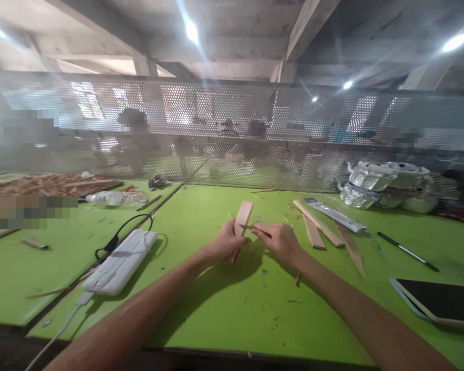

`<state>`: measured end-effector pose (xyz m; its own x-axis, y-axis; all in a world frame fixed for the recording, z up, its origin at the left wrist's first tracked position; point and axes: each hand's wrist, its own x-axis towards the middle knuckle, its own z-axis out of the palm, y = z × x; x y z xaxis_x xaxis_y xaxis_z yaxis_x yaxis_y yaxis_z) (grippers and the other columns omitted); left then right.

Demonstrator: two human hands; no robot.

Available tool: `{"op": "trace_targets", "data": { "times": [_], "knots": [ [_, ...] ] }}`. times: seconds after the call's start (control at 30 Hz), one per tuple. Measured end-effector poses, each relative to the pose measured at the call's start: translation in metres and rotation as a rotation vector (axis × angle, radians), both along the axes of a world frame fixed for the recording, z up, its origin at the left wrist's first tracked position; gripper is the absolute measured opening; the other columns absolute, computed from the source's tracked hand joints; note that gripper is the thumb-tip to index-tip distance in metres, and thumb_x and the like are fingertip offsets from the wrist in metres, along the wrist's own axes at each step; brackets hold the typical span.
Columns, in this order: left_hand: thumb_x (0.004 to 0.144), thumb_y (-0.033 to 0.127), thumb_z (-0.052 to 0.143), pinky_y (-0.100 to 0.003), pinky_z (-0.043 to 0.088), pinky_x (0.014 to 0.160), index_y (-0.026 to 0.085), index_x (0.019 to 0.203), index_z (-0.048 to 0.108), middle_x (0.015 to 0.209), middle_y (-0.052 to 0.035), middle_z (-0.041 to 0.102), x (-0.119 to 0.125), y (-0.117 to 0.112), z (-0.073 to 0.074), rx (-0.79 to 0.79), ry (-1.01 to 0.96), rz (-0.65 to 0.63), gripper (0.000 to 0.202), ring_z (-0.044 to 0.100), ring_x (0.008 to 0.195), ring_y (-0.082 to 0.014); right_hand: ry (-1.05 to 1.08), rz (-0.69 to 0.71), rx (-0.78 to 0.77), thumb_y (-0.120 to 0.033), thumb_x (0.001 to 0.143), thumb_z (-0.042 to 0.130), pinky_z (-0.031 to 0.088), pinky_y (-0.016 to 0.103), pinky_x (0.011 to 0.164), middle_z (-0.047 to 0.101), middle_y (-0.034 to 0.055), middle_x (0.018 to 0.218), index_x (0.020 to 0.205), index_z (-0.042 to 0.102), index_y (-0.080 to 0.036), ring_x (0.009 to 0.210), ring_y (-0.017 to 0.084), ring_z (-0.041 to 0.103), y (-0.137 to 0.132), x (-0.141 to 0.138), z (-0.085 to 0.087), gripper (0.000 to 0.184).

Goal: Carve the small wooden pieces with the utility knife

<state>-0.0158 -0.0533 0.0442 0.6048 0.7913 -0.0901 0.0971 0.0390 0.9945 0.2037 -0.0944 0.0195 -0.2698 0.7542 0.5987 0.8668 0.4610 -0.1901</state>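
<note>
My left hand (227,242) is closed around the lower part of a flat wooden strip (243,216), holding it upright over the green table (224,304). My right hand (279,241) is closed on a thin pointed tool (251,227) whose tip touches the strip's face near the middle. Both forearms reach in from the bottom edge.
Several loose wooden strips (317,224) and a silvery flat bar (334,214) lie to the right, with a black pen (408,251) and a tablet (441,301). A white power bank (120,260) with cables lies left. A perforated metal screen (232,129) closes the back; people sit behind it.
</note>
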Motion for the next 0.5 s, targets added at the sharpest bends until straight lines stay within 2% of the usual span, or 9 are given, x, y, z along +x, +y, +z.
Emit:
{"op": "trace_targets", "data": {
  "times": [0.1,0.23,0.4,0.5],
  "knots": [
    [0.096,0.008,0.069,-0.023,0.054,0.043,0.005,0.151,0.042,0.073,0.0033,0.062,0.001,-0.001,0.001,0.026,0.018,0.017,0.062,0.059,0.05,-0.0119,-0.01,-0.01,-0.055,-0.038,0.114,0.054,0.056,0.03,0.047,0.087,0.008,0.099,0.122,0.087,-0.025,0.063,0.019,0.076,0.001,-0.003,-0.002,0.036],
    [0.095,0.011,0.072,-0.024,0.056,0.046,0.001,0.156,0.036,0.078,-0.0004,0.065,0.0,-0.002,-0.001,-0.006,0.066,-0.024,0.071,0.062,0.056,-0.0136,-0.022,-0.092,-0.045,-0.042,0.115,0.049,0.052,0.032,0.045,0.086,0.0071,0.095,0.123,0.086,-0.025,0.058,0.018,0.072,0.008,0.009,0.0,0.041],
    [0.092,0.016,0.076,-0.023,0.056,0.049,0.002,0.154,0.041,0.085,-0.0038,0.067,0.0,-0.003,-0.004,0.014,0.082,-0.116,0.072,0.063,0.06,-0.0139,0.005,-0.151,-0.028,-0.044,0.115,0.047,0.055,0.032,0.051,0.087,0.0097,0.102,0.119,0.087,-0.025,0.069,0.021,0.076,0.016,0.029,0.003,0.045],
    [0.087,0.016,0.079,-0.023,0.054,0.047,0.004,0.149,0.046,0.09,-0.0051,0.067,-0.005,0.001,-0.003,0.029,0.158,-0.155,0.071,0.063,0.06,-0.0139,0.019,-0.269,-0.082,-0.041,0.114,0.048,0.05,0.031,0.047,0.085,0.0109,0.084,0.118,0.088,-0.019,0.059,0.021,0.072,0.019,0.043,0.004,0.045]
  ]
}}
